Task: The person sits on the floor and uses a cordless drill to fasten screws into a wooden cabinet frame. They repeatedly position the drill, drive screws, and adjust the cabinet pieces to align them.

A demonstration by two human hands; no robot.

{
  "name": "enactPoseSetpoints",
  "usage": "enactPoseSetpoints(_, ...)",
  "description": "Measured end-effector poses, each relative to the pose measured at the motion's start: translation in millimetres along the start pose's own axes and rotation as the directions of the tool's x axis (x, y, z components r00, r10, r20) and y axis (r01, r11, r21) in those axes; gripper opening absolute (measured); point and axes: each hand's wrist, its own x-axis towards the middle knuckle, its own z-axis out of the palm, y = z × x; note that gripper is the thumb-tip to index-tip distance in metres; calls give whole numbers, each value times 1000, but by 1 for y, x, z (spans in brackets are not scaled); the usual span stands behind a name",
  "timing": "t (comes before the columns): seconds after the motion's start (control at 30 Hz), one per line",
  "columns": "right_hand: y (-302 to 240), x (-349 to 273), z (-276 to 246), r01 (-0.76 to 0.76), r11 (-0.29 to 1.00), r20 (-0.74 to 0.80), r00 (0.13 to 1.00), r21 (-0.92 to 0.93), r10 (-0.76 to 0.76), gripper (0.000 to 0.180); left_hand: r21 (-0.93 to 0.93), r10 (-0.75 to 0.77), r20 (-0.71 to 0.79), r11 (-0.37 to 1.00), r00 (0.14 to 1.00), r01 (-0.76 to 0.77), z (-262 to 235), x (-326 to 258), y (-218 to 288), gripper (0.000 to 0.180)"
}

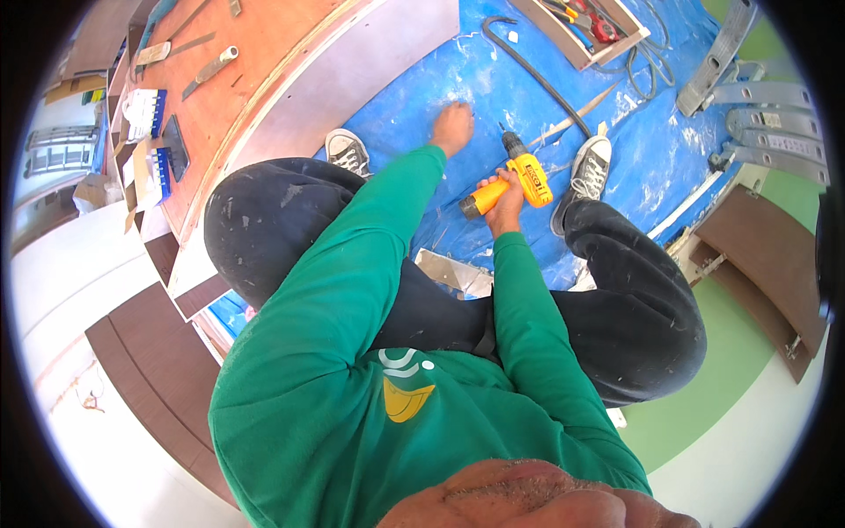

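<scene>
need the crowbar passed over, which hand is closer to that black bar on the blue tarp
Left. The left hand rests on the tarp just below the black bar; the right hand is farther back, gripping the yellow drill.

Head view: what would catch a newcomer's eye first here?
The yellow cordless drill stands out, gripped in the right hand between the person's knees, bit aimed down at the blue tarp. The left hand reaches forward and rests on that tarp. At the upper left, an orange board carries hand tools and small boxes.
</scene>
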Motion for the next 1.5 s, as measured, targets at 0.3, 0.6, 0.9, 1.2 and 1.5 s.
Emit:
enactPoseSetpoints(0.3,8,5,34,-10,1000,140,990,8,9,20,-809,-547,210,368,810,458,5,24,-31,8)
enactPoseSetpoints(0.6,24,10,88,-53,984,241,966,-173,95,25,-807,-498,522,-550,693,213,-66,34,-61,18)
enactPoseSetpoints(0.9,58,15,100,-153,974,264,945,-167,194,22,-769,-466,539,-612,702,184,-71,28,-85,13)
enactPoseSetpoints(1.2,79,16,105,-225,961,219,941,-161,257,20,-733,-448,508,-673,736,96,-56,19,-103,15)
enactPoseSetpoints(1.5,88,19,114,-233,955,204,941,-181,269,21,-767,-475,511,-629,716,130,-61,20,-108,14)
